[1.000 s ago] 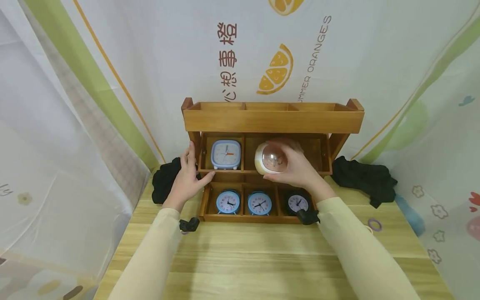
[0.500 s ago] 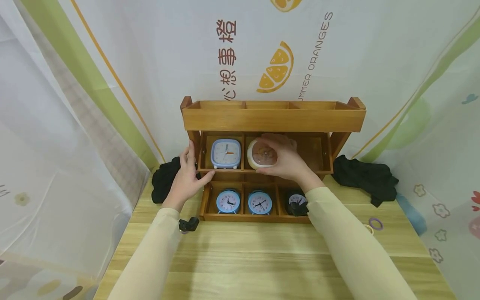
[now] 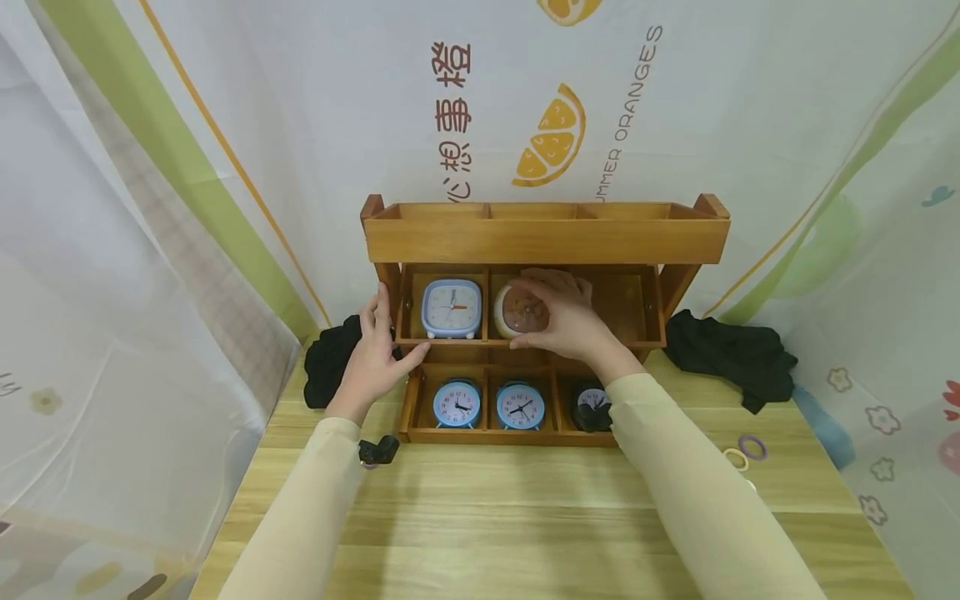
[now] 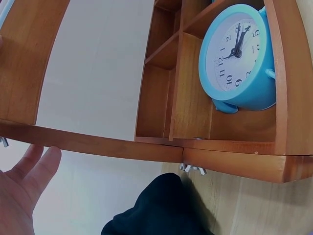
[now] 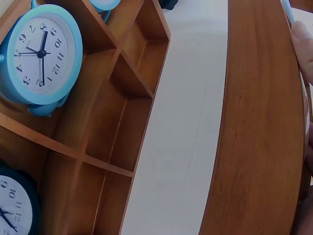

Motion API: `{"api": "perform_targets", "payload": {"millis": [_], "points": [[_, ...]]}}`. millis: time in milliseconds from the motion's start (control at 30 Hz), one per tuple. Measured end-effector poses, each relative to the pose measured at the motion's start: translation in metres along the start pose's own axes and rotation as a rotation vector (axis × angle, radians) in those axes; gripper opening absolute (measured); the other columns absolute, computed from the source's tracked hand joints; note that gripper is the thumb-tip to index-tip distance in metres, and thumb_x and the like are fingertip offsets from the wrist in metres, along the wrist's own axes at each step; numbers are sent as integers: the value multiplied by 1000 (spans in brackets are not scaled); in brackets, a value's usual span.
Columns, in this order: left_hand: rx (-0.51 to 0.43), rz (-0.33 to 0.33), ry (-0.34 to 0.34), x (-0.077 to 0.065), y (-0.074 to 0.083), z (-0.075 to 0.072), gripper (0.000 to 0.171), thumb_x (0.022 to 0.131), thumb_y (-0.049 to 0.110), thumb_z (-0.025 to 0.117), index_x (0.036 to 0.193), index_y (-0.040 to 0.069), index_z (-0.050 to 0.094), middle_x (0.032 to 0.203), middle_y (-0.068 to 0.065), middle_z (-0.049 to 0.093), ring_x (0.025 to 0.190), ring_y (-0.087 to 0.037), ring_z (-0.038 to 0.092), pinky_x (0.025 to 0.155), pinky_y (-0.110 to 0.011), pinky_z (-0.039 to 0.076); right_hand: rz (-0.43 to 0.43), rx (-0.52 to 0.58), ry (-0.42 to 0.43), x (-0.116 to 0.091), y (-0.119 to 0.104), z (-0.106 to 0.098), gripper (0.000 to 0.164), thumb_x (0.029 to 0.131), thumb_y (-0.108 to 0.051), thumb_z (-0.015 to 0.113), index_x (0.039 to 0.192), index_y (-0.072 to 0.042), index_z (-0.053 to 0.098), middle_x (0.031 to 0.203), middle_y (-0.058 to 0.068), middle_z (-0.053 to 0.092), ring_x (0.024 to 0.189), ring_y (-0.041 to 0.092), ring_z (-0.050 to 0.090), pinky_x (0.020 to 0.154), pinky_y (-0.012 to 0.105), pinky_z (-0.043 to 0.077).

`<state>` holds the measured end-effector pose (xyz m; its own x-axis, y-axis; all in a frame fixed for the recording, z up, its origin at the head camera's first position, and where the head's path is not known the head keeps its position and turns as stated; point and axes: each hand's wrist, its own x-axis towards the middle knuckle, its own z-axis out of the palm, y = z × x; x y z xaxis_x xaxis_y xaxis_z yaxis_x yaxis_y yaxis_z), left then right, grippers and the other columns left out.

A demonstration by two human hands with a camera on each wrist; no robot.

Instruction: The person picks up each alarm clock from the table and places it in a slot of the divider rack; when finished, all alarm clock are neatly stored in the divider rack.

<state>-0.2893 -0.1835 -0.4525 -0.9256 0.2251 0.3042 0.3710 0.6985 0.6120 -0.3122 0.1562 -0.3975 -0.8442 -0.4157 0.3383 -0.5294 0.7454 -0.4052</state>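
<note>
My right hand [image 3: 567, 318] holds a round, pale-rimmed thing with a clear domed front [image 3: 519, 312], thumb below and fingers over its top. It sits in the middle tier of a wooden rack [image 3: 547, 242], just right of the divider; its kind is unclear. Left of that divider stands a square blue-and-white clock [image 3: 452, 308]. With fingers spread, my left hand [image 3: 372, 357] is at the rack's left side; in the left wrist view the fingertips [image 4: 48, 156] lie by the side rail. Only part of the right hand [image 5: 304, 49] shows in the right wrist view.
Two round blue alarm clocks [image 3: 457, 404] and a black one [image 3: 590, 400] stand in the bottom tier. Black cloths [image 3: 731, 354] lie at both sides of the rack. Small rings [image 3: 752, 447] lie on the wooden table [image 3: 480, 517]. A printed curtain [image 3: 300, 108] hangs behind.
My right hand has moved left with the domed thing, bringing it up beside the divider; over the last half second it barely shifts. My left hand has stayed in place.
</note>
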Motion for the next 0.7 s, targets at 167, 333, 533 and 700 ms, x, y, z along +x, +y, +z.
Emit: {"api": "perform_targets", "payload": {"millis": [167,333,533,700], "points": [[-2,-8,-3,-3,-2,1,116,99,40,70,162,36,-27,169,-22,0,111,-46,66,87,-53,60,-18,31,31,-6,3,4,90,70,-50,96,149,-27,58,159,4,43,149,36,29,119,67,14],[-7,-1,-9,-5,-4,3,115,99,41,69,162,36,-27,169,-21,-1,109,-46,67,86,-53,60,-80,75,160,-34,8,5,88,70,-40,99,146,-18,60,157,10,44,147,37,33,117,71,18],[-11,-1,-10,-4,-3,0,116,99,41,70,162,36,-27,169,-21,-1,109,-45,67,88,-52,60,-151,97,312,-93,26,7,82,73,-44,96,141,-11,62,151,18,49,135,47,39,103,70,28],[-69,-10,-25,-1,-1,-1,115,100,41,70,162,38,-27,170,-18,-5,124,-46,60,101,-53,55,-143,88,390,-162,57,9,81,85,-68,75,137,-8,65,145,25,50,127,49,42,98,62,28]]}}
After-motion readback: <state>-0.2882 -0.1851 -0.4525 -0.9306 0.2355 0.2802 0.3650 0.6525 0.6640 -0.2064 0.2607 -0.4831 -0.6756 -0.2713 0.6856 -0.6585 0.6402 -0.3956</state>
